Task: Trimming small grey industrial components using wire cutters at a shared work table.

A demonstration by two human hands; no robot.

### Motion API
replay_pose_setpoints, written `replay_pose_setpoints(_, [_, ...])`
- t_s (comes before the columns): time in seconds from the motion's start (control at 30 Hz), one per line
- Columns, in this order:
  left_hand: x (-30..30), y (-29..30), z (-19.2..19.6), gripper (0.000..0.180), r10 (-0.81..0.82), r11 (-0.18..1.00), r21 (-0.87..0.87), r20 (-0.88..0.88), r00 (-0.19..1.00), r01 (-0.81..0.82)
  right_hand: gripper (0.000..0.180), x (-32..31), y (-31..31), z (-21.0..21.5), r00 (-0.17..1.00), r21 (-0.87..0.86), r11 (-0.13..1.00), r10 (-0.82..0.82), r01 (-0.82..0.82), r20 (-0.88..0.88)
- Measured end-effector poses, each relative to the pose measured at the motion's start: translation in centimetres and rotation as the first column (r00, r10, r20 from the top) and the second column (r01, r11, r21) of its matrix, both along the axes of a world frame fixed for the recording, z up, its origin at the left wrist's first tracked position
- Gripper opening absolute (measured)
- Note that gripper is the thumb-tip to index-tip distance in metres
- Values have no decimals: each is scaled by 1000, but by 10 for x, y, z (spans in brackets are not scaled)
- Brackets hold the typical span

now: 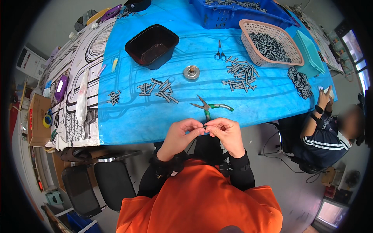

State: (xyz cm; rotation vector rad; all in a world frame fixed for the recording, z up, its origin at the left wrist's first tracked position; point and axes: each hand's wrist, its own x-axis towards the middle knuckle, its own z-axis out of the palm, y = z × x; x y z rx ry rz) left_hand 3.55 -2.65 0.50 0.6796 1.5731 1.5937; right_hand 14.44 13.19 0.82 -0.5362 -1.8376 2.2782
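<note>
At the table's near edge, my left hand point(182, 134) and my right hand point(226, 134) meet fingertip to fingertip. Both pinch one small dark tube piece point(204, 127), mostly hidden by the fingers. Just beyond them lie needle-nose pliers point(208, 106) with green handles, jaws spread. Farther out stands a small round metal burner point(191, 73). Short grey-black tube pieces lie in a small pile point(114, 97) at left, a looser group point(158, 90) nearer the middle and a larger heap point(241, 73) to the right. Blue-handled scissors point(220, 52) rest beyond that heap.
A black bin point(152, 46) stands at the far left. On the right are a pink basket point(248, 46) of tube pieces, a blue crate point(217, 17), a teal tray point(309, 52) and another heap point(299, 82). A co-worker point(326, 132) sits at right; black chairs point(114, 182) stand behind left.
</note>
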Motion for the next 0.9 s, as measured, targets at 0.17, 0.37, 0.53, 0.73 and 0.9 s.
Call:
replay_pose_setpoints(0.17, [2,0,3,9,51,999,16,38,998,-52,14,1,-3,0,999,52,998,-18,21,-40])
replay_pose_setpoints(0.37, [5,0,-1,9,92,993,68,10,996,-93,14,2,-7,-5,998,54,998,-35,38,-48])
replay_pose_setpoints(0.53, [3,1,-1,10,100,994,56,-13,995,-99,9,-3,-7,0,998,40,998,-47,48,-45])
replay_pose_setpoints(0.73, [3,11,1,12,75,996,53,1,997,-75,6,2,-4,-6,977,43,983,-170,177,-131])
replay_pose_setpoints(0.9, [-1,4,-3,6,150,987,-54,-1,989,-149,4,-11,-10,-24,975,71,990,-103,119,-196])
